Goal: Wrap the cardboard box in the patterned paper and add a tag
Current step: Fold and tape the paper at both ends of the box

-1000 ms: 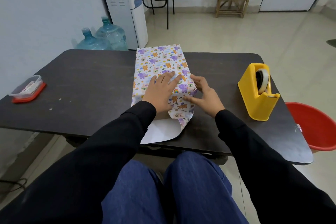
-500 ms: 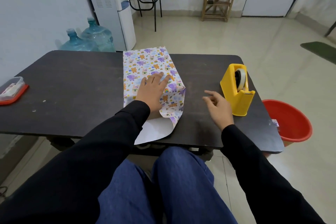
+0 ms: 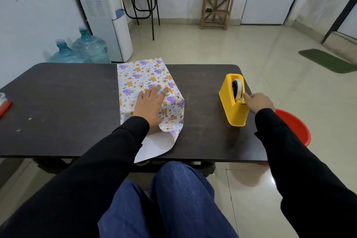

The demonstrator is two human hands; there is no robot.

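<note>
Centre frame, left hand (image 3: 149, 102) spread flat pins the paper (image 3: 143, 75) over the box (image 3: 154, 131) (looks thin, springy; best held at the seam). Mid-right, right hand (image 3: 258, 102) pinches tape (image 3: 239, 88) at the dispenser (image 3: 234, 111).

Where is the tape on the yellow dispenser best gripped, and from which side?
Pinch the tape by its end at the near end of the dispenser, coming from the right, as the right hand does: it stands upright in an open slot, its end facing you.
</note>
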